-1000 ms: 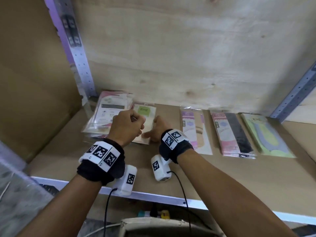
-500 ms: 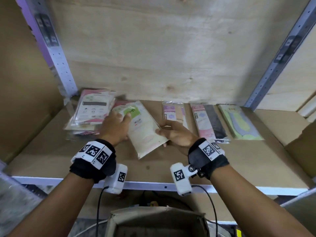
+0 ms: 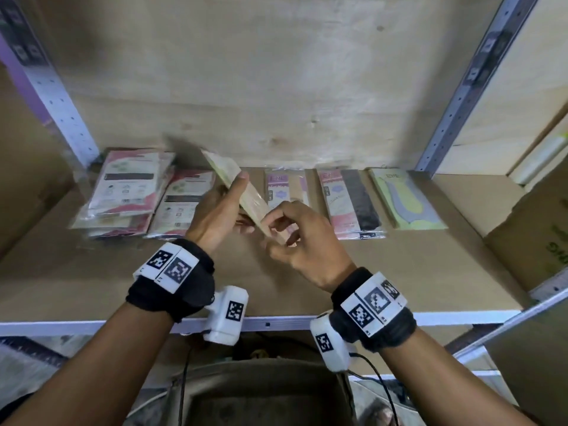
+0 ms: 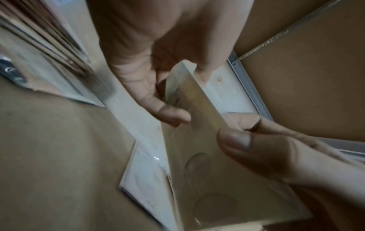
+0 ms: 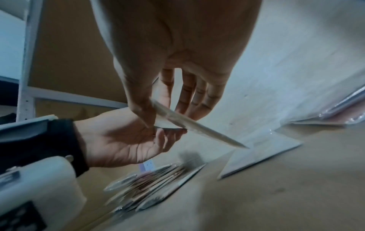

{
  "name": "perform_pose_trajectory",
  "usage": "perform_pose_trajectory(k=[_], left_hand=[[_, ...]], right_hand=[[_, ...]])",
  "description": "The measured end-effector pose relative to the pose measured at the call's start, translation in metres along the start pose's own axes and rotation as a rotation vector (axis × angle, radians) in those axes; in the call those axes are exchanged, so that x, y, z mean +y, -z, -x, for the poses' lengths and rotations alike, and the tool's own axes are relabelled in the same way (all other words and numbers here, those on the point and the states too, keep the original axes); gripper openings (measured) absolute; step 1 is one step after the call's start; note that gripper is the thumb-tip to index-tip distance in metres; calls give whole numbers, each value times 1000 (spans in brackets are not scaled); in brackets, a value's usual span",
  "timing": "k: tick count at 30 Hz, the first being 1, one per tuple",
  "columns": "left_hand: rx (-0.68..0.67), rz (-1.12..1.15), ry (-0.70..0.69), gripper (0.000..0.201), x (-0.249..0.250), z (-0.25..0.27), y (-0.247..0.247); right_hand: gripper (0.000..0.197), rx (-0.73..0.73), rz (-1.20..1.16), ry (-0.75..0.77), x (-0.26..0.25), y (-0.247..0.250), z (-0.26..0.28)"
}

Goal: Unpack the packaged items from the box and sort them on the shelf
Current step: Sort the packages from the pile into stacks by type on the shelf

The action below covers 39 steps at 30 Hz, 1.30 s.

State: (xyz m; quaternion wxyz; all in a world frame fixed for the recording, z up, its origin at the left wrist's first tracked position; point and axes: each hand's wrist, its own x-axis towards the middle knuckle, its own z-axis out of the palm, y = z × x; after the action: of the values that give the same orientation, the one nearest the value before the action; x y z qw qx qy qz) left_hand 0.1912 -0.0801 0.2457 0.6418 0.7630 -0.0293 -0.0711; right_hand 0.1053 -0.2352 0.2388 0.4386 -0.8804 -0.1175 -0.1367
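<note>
A flat beige packet (image 3: 249, 199) is tilted up on its edge above the shelf board (image 3: 399, 272). My left hand (image 3: 236, 195) holds its upper part, thumb and fingers on either side (image 4: 197, 93). At the packet's near end, my right hand (image 3: 276, 224) pinches it between thumb and forefinger (image 5: 156, 114). The packet's printed face is turned away and hidden. Behind the hands lie a pink packet with a beige insole (image 3: 285, 192), a pink-and-black one (image 3: 350, 204) and a green-and-yellow one (image 3: 402, 198). The open brown box (image 3: 261, 395) sits below the shelf edge.
Two overlapping piles of pink-and-white packets (image 3: 123, 192) fill the shelf's left end. A cardboard carton (image 3: 538, 229) stands at the right end. Perforated metal uprights (image 3: 455, 99) frame the bay, with a wooden back panel behind. Bare board lies in front of the packet row.
The beige packet lay flat on the shelf by the left piles; both hands lifted it and turned it up on its edge. The right hand shifted to its near end.
</note>
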Motion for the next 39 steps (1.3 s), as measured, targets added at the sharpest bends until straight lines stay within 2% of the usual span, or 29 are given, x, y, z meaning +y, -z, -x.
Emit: perform_pose_trajectory(k=[2, 3, 7, 11, 14, 16, 18, 20, 23, 27, 30, 33, 36, 39], left_hand=[[70, 16, -42, 29, -6, -4, -1], [72, 13, -48, 25, -9, -6, -1], [15, 11, -82, 30, -15, -5, -3], [-2, 111, -167, 30, -19, 3, -17], [29, 92, -186, 24, -24, 7, -30], [92, -62, -213, 23, -26, 9, -37], [127, -257, -186, 38, -27, 15, -43], [119, -334, -155, 58, -30, 21, -50], [175, -423, -195, 62, -31, 29, -56], [235, -350, -287, 60, -29, 30, -57], [217, -193, -333, 57, -27, 29, -58], [174, -126, -377, 54, -25, 28, -56], [95, -234, -323, 57, -27, 20, -46], [39, -279, -231, 62, -29, 13, -36]], right_hand=[[33, -16, 51, 3, 5, 0, 4], [34, -7, 42, -20, 9, 2, 5], [26, 207, -13, -210, 21, 11, 1], [43, 173, 25, -387, 31, 14, 0], [56, 169, 85, -379, 32, 6, 0], [57, 229, 70, -392, 34, 2, -2], [53, 319, 48, -403, 38, 3, -4], [52, 380, 62, -393, 42, 5, -6], [53, 381, 83, -387, 43, 7, -6], [57, 359, 12, -427, 44, 3, -7], [60, 359, -165, -481, 44, 1, -7], [58, 386, -235, -466, 42, -1, -6], [55, 436, -227, -415, 42, 1, -3], [58, 376, -106, -357, 44, 3, 1]])
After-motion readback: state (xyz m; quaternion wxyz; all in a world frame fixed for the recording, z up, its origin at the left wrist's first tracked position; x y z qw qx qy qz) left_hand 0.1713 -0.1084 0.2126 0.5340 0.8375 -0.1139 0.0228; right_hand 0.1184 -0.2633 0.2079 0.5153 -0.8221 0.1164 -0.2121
